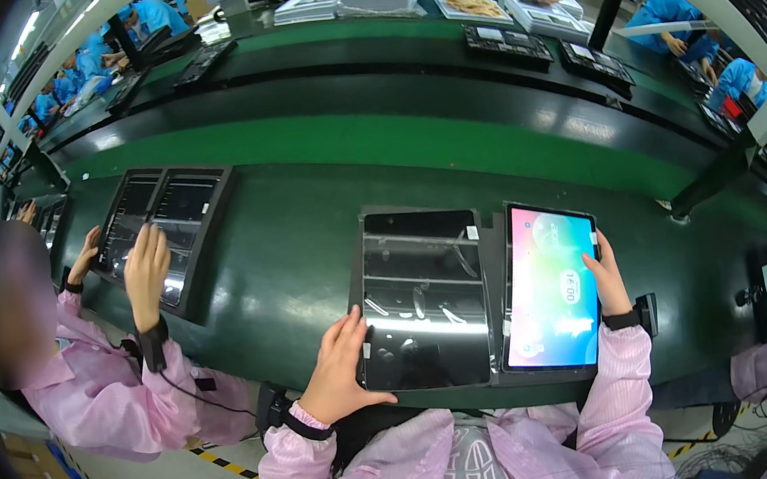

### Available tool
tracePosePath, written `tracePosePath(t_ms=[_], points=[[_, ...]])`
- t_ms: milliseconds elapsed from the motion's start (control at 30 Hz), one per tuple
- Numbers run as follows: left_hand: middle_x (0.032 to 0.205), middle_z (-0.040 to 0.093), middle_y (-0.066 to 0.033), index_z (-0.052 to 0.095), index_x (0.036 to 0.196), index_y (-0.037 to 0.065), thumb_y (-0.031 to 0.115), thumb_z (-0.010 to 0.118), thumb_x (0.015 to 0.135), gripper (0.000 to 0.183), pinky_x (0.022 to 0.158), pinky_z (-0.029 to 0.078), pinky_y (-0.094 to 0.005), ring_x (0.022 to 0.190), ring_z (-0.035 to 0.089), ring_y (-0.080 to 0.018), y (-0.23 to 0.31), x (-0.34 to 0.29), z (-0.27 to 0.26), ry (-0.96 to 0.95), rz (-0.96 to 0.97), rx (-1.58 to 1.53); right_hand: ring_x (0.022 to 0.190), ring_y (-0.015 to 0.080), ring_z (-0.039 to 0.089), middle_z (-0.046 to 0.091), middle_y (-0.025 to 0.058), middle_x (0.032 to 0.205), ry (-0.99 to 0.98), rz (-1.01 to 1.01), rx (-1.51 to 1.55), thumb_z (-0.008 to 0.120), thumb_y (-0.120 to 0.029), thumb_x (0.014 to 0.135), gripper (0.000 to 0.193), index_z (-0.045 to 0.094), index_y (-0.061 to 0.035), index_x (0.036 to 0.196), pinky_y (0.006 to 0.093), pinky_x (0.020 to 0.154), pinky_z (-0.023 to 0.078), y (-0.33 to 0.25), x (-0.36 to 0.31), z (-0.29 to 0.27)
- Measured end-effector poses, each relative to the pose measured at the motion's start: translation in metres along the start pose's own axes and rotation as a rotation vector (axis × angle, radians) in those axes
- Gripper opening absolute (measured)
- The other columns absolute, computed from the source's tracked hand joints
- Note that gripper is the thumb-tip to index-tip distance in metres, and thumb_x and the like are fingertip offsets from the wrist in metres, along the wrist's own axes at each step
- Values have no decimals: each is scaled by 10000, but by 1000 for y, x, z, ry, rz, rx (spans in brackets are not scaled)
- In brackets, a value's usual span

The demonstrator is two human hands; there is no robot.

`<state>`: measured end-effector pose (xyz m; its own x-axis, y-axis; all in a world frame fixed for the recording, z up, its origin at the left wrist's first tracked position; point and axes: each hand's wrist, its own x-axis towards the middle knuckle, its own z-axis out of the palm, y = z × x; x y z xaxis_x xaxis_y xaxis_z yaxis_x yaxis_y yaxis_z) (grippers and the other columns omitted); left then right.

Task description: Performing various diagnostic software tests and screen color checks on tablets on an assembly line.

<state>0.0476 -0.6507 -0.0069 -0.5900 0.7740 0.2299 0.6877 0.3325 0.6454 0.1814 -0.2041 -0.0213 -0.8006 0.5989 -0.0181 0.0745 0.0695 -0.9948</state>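
Note:
Two tablets lie side by side in a dark tray (510,371) on the green bench before me. The left tablet (427,307) has a dark, glossy screen with reflections of the lights. My left hand (336,369) rests against its lower left corner, fingers stretched along the side edge and thumb apart by the bottom edge. A lit screen in pink, yellow and blue shows on the right tablet (548,290), which looks slightly turned. My right hand (609,278) grips its right edge, thumb over the front; the fingertips behind are hidden.
At my left a person in pink works with both hands over another tray (205,227) of dark tablets. Beyond the bench runs a dark conveyor (333,90) with more trays (508,45). People in blue stand across it. A metal post (713,178) rises at the right.

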Motion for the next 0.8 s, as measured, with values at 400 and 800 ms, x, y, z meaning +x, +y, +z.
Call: tracePosePath(t_ms=[400, 800], points=[[1454, 225, -244, 253, 1405, -38, 313, 885, 584, 1094, 1110, 272, -438, 1360, 256, -391, 3, -19, 8, 180, -217, -19, 1269, 241, 421, 400, 198, 1418, 154, -259, -115, 551, -205, 941, 588, 293, 3, 1426, 347, 1041, 330, 31, 64, -15], [695, 690, -104, 269, 1418, -11, 15, 687, 782, 761, 712, 510, -282, 673, 676, -165, 2, -21, 5, 296, -412, -289, 981, 152, 542, 594, 69, 1019, 121, -267, -22, 556, -193, 944, 431, 461, -21, 1327, 279, 905, 399, 27, 72, -3]])
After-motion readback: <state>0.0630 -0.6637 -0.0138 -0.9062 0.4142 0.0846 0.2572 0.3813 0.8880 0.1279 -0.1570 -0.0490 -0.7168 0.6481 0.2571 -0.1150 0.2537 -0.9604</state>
